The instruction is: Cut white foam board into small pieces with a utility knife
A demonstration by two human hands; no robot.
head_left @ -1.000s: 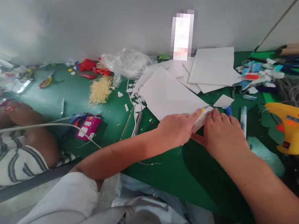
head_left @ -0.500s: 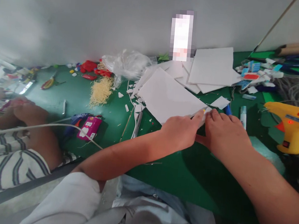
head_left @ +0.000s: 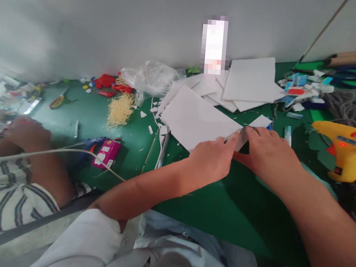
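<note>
A large white board [head_left: 198,116] lies at an angle on the green table, its right corner reaching my fingers. My left hand [head_left: 213,157] is closed at the near right edge of this board, its index finger stretched along the corner. A tiny yellow spot shows at that fingertip. Right beside it, my right hand [head_left: 267,153] pinches a small white piece [head_left: 242,139] between thumb and fingers. Most of that piece is hidden by the fingers. Behind the right hand lies a loose white scrap [head_left: 260,121].
More white sheets [head_left: 250,79] are stacked at the back. A yellow glue gun [head_left: 346,146] with a lit red light stands at right. White crumbs, yellow shreds [head_left: 120,109], a plastic bag [head_left: 153,80] and a pink box [head_left: 107,154] lie left. A co-worker's hands [head_left: 28,134] are at far left.
My right hand has lifted and turned slightly, and the small white piece now shows more between thumb and fingers. My left hand has shifted slightly left, still at the board's corner.
</note>
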